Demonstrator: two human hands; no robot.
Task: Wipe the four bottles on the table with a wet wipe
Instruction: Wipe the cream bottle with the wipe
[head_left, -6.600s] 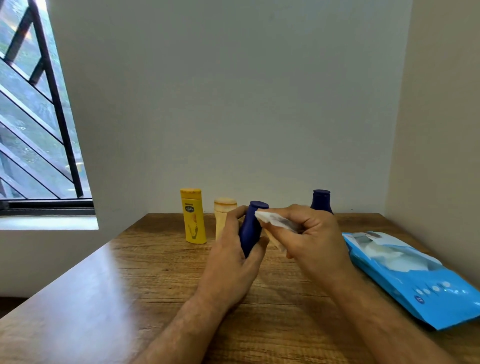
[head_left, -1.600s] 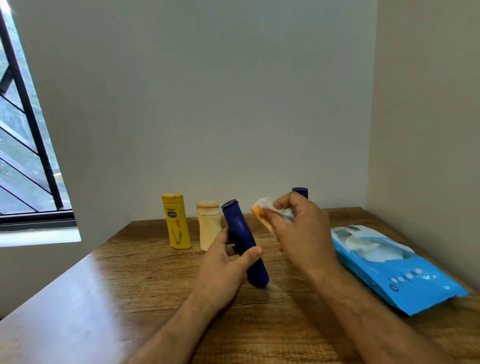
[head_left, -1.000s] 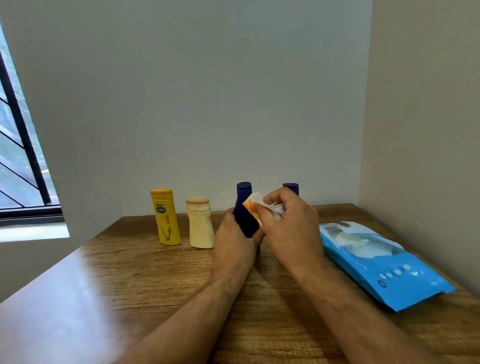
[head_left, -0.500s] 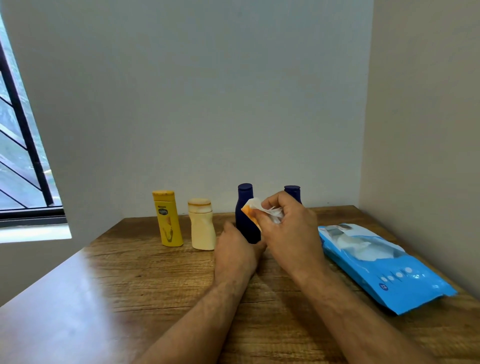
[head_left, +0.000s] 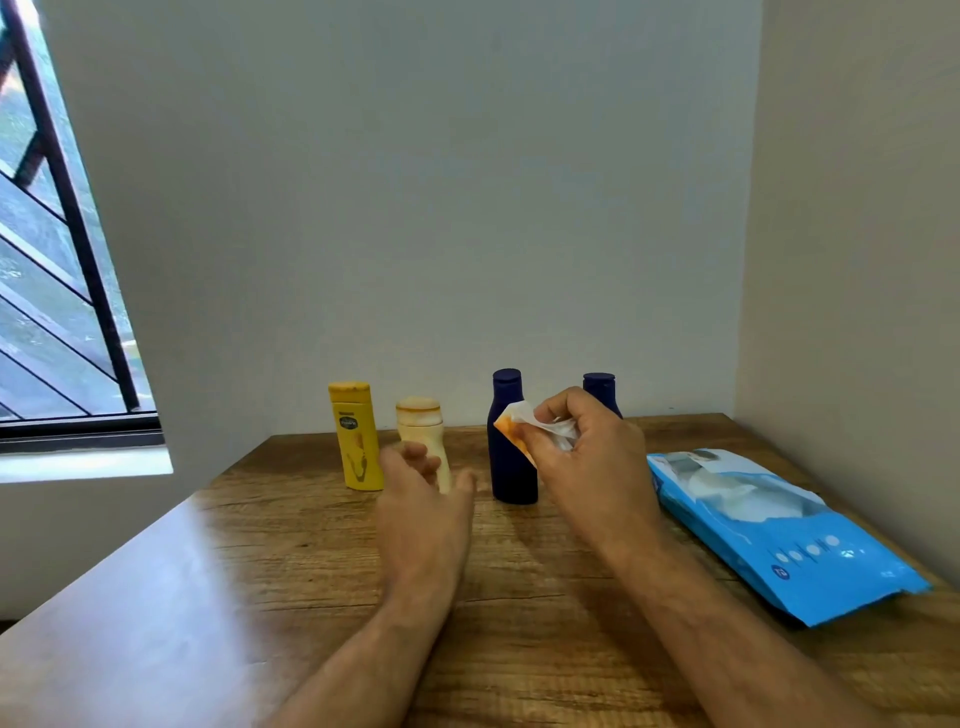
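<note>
- The left hand (head_left: 423, 506) was open and empty, low in the middle of the frame.
- The small cream plastic bottle (head_left: 422, 435) stood upright just above its fingers, nearest that hand.
- The right hand (head_left: 587, 457) pinched the crumpled white wet wipe (head_left: 524, 423).

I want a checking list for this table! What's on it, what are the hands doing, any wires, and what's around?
Surface: wooden table, glare at left.
Job's things: yellow bottle, cream bottle, blue bottle and a second blue bottle behind the right hand, all upright; wet wipe, orange-stained.
Clutter: blue wipes pack at right, lying flat.
Hands: left hand open, blurred, in front of the cream bottle; right hand pinches the wipe.
Cables: nothing seen.
Surroundings: plain walls, barred window at left.
</note>
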